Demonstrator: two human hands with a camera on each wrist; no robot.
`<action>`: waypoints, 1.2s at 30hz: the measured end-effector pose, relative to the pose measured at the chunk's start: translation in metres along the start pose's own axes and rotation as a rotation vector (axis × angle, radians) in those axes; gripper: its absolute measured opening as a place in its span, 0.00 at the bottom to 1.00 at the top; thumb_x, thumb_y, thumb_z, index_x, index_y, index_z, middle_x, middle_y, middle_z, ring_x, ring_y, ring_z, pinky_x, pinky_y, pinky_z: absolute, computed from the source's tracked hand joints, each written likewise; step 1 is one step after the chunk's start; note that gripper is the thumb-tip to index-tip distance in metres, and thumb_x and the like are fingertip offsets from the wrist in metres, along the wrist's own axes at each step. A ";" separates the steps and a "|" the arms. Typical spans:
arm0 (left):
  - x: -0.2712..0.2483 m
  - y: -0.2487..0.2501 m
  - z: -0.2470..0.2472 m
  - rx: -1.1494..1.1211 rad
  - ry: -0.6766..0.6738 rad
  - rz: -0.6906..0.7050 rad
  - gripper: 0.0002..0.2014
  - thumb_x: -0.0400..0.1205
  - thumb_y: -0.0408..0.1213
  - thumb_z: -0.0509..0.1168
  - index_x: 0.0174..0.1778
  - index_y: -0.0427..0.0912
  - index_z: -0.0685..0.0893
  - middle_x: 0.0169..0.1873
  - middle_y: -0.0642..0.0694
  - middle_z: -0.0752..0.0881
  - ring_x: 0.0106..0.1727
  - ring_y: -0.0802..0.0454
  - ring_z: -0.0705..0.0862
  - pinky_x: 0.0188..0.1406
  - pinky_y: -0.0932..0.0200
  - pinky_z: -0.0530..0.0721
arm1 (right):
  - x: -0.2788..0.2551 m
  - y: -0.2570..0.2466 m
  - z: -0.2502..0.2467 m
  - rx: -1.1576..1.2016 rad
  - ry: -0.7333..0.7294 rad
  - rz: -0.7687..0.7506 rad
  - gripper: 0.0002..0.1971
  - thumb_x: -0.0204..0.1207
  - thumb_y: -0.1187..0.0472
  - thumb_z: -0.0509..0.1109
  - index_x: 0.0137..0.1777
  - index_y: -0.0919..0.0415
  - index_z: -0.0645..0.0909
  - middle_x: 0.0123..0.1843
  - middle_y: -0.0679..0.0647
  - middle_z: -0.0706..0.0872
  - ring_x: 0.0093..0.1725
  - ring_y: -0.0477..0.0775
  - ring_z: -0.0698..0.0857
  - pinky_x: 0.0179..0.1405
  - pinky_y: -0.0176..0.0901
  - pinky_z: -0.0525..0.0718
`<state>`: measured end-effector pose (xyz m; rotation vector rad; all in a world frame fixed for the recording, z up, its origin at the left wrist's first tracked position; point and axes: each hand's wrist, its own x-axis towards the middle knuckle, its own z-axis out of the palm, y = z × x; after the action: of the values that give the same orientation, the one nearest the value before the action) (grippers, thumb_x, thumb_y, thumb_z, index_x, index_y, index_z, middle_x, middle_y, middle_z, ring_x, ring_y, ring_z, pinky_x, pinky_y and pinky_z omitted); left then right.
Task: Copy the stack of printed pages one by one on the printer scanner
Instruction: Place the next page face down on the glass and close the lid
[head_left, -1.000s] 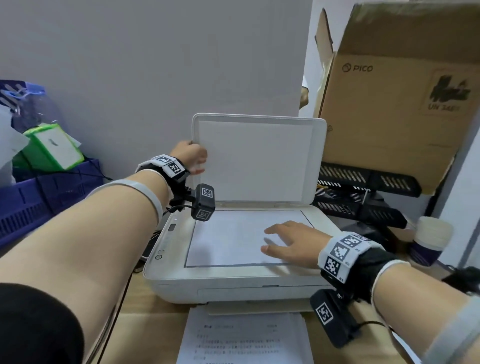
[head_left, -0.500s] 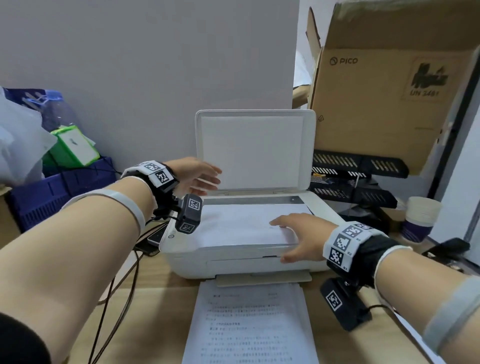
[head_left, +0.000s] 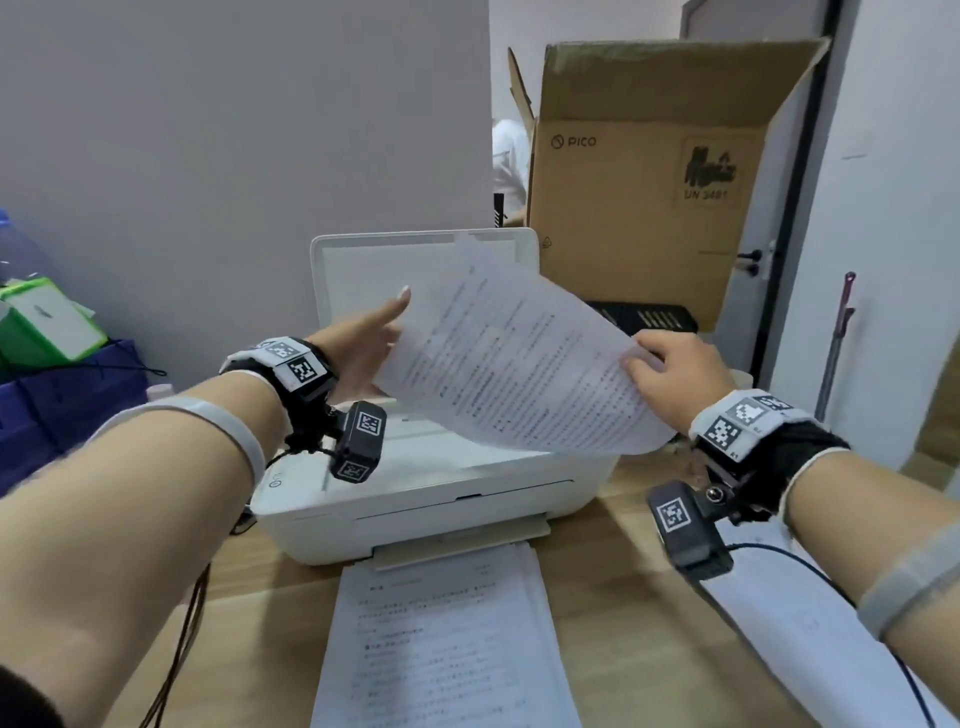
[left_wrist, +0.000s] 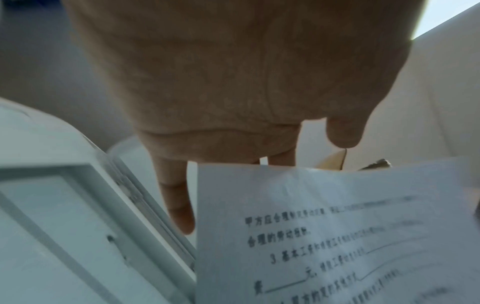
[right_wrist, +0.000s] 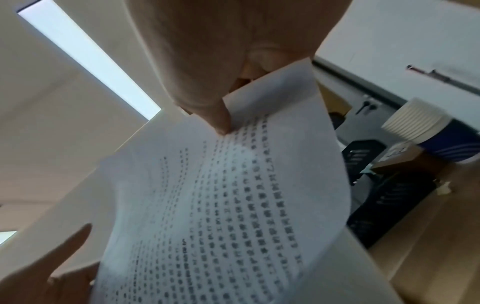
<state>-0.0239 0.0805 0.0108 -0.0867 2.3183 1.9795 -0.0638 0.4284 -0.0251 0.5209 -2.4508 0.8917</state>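
Pinching the printed page (head_left: 519, 364) above the printer (head_left: 415, 488), right hand (head_left: 670, 374) grips; left hand (head_left: 363, 348) lies flat, released.

— What's behind the wooden bench (head_left: 613, 613)?
— A plain grey wall (head_left: 234, 156), with a grey door (head_left: 779, 249) at the right.
— Any clutter?
— A tall cardboard box (head_left: 639, 182), blue crates (head_left: 62, 395) at left, stacked paper cups (right_wrist: 426, 127).
— Lighting?
— A long ceiling strip light (right_wrist: 88, 59).

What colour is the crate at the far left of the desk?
The crate is dark blue, seen best in the head view.
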 end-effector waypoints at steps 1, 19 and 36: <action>0.004 0.004 0.012 -0.028 -0.029 0.012 0.41 0.75 0.73 0.55 0.68 0.42 0.84 0.62 0.40 0.88 0.64 0.42 0.86 0.61 0.45 0.82 | 0.001 0.008 -0.009 -0.011 0.014 0.047 0.09 0.81 0.58 0.65 0.40 0.58 0.82 0.35 0.58 0.84 0.39 0.61 0.82 0.34 0.47 0.76; 0.093 -0.025 0.275 0.817 -0.101 0.263 0.03 0.82 0.36 0.69 0.49 0.46 0.87 0.42 0.48 0.88 0.39 0.54 0.84 0.32 0.61 0.82 | -0.125 0.183 -0.127 -0.372 -0.066 0.744 0.10 0.75 0.72 0.67 0.37 0.57 0.82 0.38 0.57 0.83 0.43 0.61 0.80 0.37 0.42 0.75; 0.106 -0.111 0.340 0.991 -0.256 0.203 0.33 0.82 0.34 0.65 0.84 0.44 0.61 0.76 0.40 0.74 0.74 0.41 0.76 0.72 0.49 0.76 | -0.157 0.190 -0.099 -0.577 -0.303 0.891 0.12 0.78 0.64 0.66 0.60 0.55 0.83 0.57 0.57 0.86 0.50 0.59 0.84 0.44 0.40 0.82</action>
<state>-0.1066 0.4008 -0.1625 0.4481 2.8729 0.6292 0.0002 0.6598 -0.1384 -0.7439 -3.0567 0.3348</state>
